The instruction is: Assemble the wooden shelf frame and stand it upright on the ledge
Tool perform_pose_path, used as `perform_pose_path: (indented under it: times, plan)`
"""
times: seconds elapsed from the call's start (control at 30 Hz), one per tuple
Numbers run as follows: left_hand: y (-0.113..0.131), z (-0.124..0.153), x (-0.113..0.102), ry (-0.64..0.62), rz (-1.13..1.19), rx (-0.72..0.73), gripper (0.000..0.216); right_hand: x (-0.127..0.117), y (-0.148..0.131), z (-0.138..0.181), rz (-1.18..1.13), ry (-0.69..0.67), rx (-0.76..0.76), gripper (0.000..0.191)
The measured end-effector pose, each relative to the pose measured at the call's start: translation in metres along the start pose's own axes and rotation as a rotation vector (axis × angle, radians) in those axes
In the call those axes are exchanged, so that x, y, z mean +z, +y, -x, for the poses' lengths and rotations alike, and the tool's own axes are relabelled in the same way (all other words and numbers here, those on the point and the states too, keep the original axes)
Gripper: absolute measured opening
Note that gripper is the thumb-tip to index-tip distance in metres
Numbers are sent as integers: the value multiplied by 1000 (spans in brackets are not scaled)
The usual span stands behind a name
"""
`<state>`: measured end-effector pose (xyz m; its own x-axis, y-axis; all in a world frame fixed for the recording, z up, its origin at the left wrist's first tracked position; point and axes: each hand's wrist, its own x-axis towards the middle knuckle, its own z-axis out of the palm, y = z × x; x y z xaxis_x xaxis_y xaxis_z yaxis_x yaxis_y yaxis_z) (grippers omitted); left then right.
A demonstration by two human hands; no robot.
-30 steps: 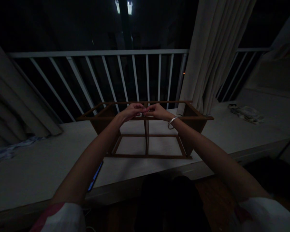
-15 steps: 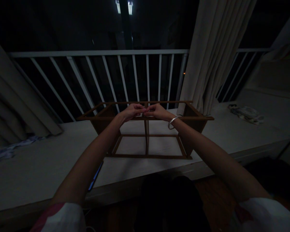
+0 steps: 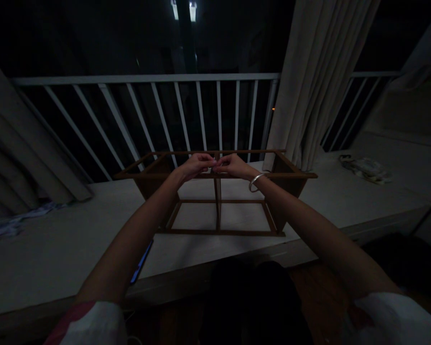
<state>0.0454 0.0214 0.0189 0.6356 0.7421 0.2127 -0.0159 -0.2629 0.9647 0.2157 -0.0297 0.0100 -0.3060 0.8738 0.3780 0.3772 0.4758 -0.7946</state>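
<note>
A brown wooden frame (image 3: 187, 232), open like a small rack with a middle divider, stands on a pale window ledge. Over the middle of its top bars, my left hand (image 3: 197, 165) and my right hand (image 3: 233, 166) meet fingertip to fingertip. Both hands are closed in a pinch. A tiny pale bit shows between the fingertips, too small and dark to name. A silver bracelet (image 3: 255, 182) circles my right wrist.
White railing (image 3: 147, 79) runs behind the frame before a dark window. Curtains (image 3: 316, 72) hang at both sides. A phone-like device (image 3: 141, 262) lies by my left forearm. Crumpled cloth (image 3: 368, 170) rests on the ledge at right, patterned cloth (image 3: 17, 220) at left.
Very little differs. My fingertips have shifted slightly against each other, and the small pale bit between them shows a little more clearly. The frame has stayed in place.
</note>
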Motion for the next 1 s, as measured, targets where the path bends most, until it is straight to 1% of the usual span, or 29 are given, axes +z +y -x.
perform_pose_path:
  times: [0.27, 0.47, 0.67, 0.83, 1.0]
  plan:
    - [-4, -1, -3, -31, 9, 21, 28, -1, -2, 2, -5, -30, -41, 38]
    - [-1, 0, -2, -61, -21, -8, 28, -2, -2, 2, 9, -14, -10, 38]
    - [0, 1, 1, -13, -8, 1, 30, -1, 3, -1, -18, -7, -2, 34]
    - [0, 1, 1, -14, -9, 4, 29, 0, 6, -3, -73, -21, -5, 33]
    - [-1, 0, 1, -5, -31, 11, 28, 0, 0, 0, -21, -5, 2, 35]
